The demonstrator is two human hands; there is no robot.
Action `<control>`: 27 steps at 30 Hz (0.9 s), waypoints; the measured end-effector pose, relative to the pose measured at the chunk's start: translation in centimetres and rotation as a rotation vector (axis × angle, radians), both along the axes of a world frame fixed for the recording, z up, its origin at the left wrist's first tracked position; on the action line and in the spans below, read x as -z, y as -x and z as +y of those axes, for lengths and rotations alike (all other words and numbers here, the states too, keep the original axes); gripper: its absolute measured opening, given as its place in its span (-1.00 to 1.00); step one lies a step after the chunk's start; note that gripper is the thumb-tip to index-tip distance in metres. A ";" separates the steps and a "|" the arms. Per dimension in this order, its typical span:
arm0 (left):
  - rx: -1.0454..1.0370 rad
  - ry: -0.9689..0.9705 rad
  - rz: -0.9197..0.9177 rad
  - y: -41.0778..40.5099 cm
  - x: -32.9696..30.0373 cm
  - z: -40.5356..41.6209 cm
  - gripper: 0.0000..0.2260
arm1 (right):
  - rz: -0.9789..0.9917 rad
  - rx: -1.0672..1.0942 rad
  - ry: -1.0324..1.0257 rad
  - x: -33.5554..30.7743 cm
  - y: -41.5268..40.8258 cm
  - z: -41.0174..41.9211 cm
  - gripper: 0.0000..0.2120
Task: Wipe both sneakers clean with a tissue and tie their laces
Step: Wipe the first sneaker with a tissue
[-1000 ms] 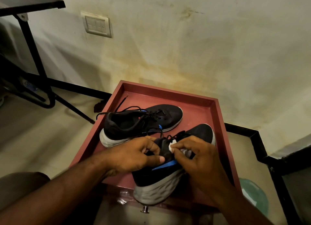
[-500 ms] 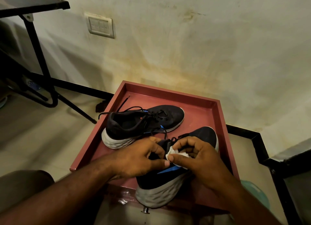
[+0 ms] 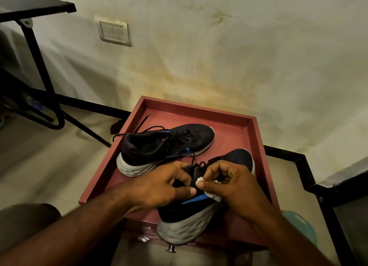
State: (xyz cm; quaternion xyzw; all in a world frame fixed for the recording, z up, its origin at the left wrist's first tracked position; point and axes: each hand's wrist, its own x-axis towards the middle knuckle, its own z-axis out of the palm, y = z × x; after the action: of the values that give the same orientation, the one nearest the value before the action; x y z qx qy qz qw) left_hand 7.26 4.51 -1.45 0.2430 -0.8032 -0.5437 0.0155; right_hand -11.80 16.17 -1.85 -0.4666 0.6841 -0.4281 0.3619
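Both hands (image 3: pixel 199 186) still grip the near sneaker (image 3: pixel 191 216), tissue (image 3: pixel 214 196) seemingly lower.

A reddish-brown bench (image 3: pixel 229 114) with a raised rim stands against the stained wall. Two black sneakers with white soles lie on it: the far sneaker (image 3: pixel 159 148) rests toward the left, one loose lace (image 3: pixel 142 122) trailing over the bench top; the near sneaker (image 3: pixel 187 222) has its heel overhanging the front rim
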 end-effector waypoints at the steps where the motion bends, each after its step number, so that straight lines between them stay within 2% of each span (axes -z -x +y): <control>1: 0.006 0.021 -0.011 0.1 0.0 0.0 -0.78 | 0.061 0.048 -0.009 0.4 -0.1 -0.2 -0.82; 4: -0.008 0.009 -0.003 -0.1 0.2 -0.2 -0.74 | 0.169 0.153 0.003 0.7 0.0 -0.8 -0.81; 9: 0.008 0.005 0.041 -0.4 0.2 -0.1 -0.80 | 0.023 -0.040 0.020 -0.4 -0.5 -0.2 -0.76; 14: 0.014 0.034 0.001 -0.1 0.0 -0.5 -0.73 | 0.258 0.163 0.044 -0.3 0.0 -0.8 -0.76; 18: -0.005 0.211 -0.018 -0.3 -0.3 -0.2 -0.80 | 0.280 0.182 0.148 -0.6 0.2 -0.3 -0.78; 21: -0.137 0.368 -0.094 -0.3 -0.8 0.6 -0.79 | 0.421 0.289 0.246 -1.0 1.8 0.1 -0.82; 23: -0.190 0.435 -0.113 -0.2 -0.8 1.0 -0.77 | 0.495 0.357 0.235 -1.0 3.5 0.3 -0.86; 27: -0.223 0.576 -0.062 0.4 0.6 1.5 -0.50 | 0.656 0.372 0.191 0.0 4.7 0.4 -0.92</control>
State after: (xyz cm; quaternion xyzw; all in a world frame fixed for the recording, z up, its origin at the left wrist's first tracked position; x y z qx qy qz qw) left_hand 6.85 6.06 -2.09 0.3318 -0.8927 -0.2809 0.1190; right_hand -16.54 16.55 -1.84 -0.4781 0.7936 -0.3764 -0.0050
